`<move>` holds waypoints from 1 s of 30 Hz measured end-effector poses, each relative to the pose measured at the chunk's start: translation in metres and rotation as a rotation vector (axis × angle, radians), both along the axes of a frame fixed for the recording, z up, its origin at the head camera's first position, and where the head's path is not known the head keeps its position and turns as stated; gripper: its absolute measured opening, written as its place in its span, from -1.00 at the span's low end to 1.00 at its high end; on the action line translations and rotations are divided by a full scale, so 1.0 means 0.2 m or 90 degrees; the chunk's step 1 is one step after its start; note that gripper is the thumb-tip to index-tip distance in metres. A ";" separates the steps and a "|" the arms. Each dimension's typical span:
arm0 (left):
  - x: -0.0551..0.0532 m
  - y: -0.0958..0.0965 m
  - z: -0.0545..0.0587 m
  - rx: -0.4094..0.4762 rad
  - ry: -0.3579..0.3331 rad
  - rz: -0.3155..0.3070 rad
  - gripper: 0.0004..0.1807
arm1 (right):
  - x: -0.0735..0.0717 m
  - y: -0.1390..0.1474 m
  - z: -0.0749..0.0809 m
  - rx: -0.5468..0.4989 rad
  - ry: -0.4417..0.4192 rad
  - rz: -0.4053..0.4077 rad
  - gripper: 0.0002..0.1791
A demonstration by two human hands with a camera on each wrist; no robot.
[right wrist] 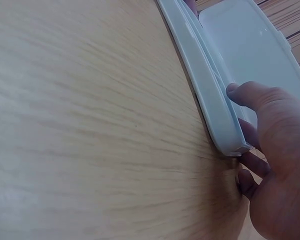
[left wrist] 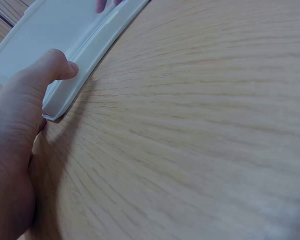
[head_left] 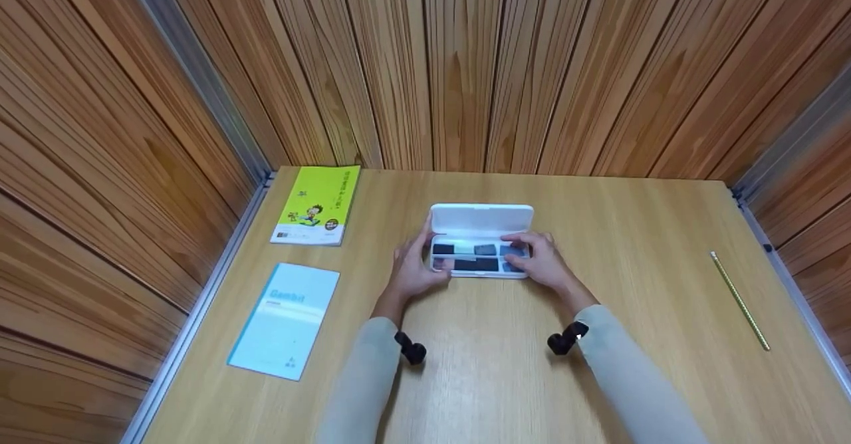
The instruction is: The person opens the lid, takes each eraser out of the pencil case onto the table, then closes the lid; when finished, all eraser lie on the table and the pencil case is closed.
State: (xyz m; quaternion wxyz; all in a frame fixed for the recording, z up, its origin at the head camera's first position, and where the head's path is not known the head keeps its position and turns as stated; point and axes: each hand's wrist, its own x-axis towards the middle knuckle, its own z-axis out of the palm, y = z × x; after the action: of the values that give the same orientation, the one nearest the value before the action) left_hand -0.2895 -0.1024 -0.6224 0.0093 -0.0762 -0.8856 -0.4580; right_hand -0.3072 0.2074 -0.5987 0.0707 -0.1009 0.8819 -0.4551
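Note:
A white pencil case [head_left: 482, 220] stands on the table with its lid raised at the back. Dark pieces [head_left: 475, 264] lie in its divided tray, too small to identify. My left hand [head_left: 413, 272] grips the left end of the case, its thumb [left wrist: 60, 70] over the front rim and the other fingers mostly hidden beside the end. At the right end is my right hand [head_left: 545, 261]; its thumb [right wrist: 247, 94] reaches over the rim, and some fingers [right wrist: 252, 162] curl against the outside of that end.
A yellow-green book [head_left: 318, 198] lies at the back left. In front of it is a light blue notebook [head_left: 286, 321]. Far to the right lies a gold pencil [head_left: 739, 301]. Wood-panelled walls [head_left: 459, 65] and metal rails [head_left: 193, 321] border the table.

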 end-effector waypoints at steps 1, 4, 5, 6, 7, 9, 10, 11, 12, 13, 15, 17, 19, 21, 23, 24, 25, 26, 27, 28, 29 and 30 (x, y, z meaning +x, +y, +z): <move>0.00 0.00 0.00 0.002 0.000 -0.001 0.31 | 0.00 0.00 0.00 0.002 0.002 0.001 -0.55; 0.00 0.00 -0.01 0.000 0.009 -0.009 0.32 | 0.00 -0.01 0.00 0.003 0.003 0.004 -0.56; 0.00 0.00 -0.01 -0.001 0.011 -0.012 0.32 | 0.00 -0.01 -0.01 0.005 0.003 0.007 -0.57; 0.00 0.00 -0.01 -0.001 0.015 -0.015 0.32 | 0.01 -0.01 -0.01 0.004 0.002 0.008 -0.58; 0.00 0.00 -0.01 -0.003 0.020 -0.018 0.33 | 0.01 -0.01 -0.01 0.003 0.000 0.009 -0.58; 0.00 -0.01 -0.01 -0.005 0.024 -0.020 0.34 | 0.01 -0.02 -0.01 0.003 -0.005 0.012 -0.59; -0.01 -0.01 -0.01 -0.004 0.023 -0.021 0.34 | 0.01 -0.02 -0.01 0.003 -0.008 0.013 -0.59; -0.01 -0.01 -0.01 -0.004 0.023 -0.020 0.34 | 0.01 -0.02 -0.01 0.001 -0.012 0.014 -0.59; -0.01 -0.01 -0.01 -0.003 0.024 -0.020 0.34 | 0.01 -0.02 -0.01 0.000 -0.015 0.014 -0.59; -0.01 -0.01 -0.01 -0.003 0.025 -0.020 0.34 | 0.01 -0.02 -0.01 0.001 -0.018 0.014 -0.59; -0.01 -0.01 -0.01 -0.005 0.024 -0.019 0.33 | 0.01 -0.02 -0.01 0.004 -0.019 0.014 -0.59; -0.01 -0.01 -0.01 -0.006 0.026 -0.018 0.31 | 0.01 -0.02 -0.01 0.007 -0.019 0.014 -0.58; -0.01 -0.01 -0.01 -0.009 0.022 -0.016 0.30 | 0.01 -0.02 -0.01 0.010 -0.016 0.013 -0.59; -0.01 -0.01 -0.01 -0.009 0.020 -0.015 0.29 | 0.01 -0.03 -0.01 0.013 -0.012 0.013 -0.61; -0.01 -0.01 0.00 -0.009 0.017 -0.014 0.30 | 0.02 -0.03 -0.01 0.015 -0.014 0.009 -0.63; -0.01 -0.01 0.00 -0.009 0.017 -0.013 0.30 | 0.02 -0.03 -0.01 0.017 -0.015 0.006 -0.64; -0.01 -0.01 0.00 -0.009 0.018 -0.013 0.30 | 0.02 -0.03 -0.01 0.017 -0.017 0.004 -0.65; -0.01 -0.01 0.00 -0.010 0.019 -0.012 0.30 | 0.02 -0.03 -0.01 0.018 -0.017 0.001 -0.66; -0.01 0.00 0.00 -0.011 0.019 -0.012 0.30 | 0.02 -0.03 -0.01 0.020 -0.017 -0.002 -0.67; -0.01 0.00 0.00 -0.011 0.019 -0.011 0.30 | 0.02 -0.03 -0.01 0.020 -0.015 -0.003 -0.67; -0.01 0.00 0.00 -0.013 0.019 -0.010 0.29 | 0.02 -0.03 -0.01 0.018 -0.012 -0.005 -0.68; -0.01 0.00 0.00 -0.014 0.019 -0.010 0.29 | 0.02 -0.03 -0.01 0.017 -0.008 -0.008 -0.69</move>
State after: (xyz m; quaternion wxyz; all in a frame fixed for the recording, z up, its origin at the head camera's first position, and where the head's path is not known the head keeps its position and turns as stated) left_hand -0.2906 -0.1033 -0.6233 0.0185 -0.0899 -0.8896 -0.4474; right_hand -0.3040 0.2016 -0.6005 0.0747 -0.0920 0.8878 -0.4446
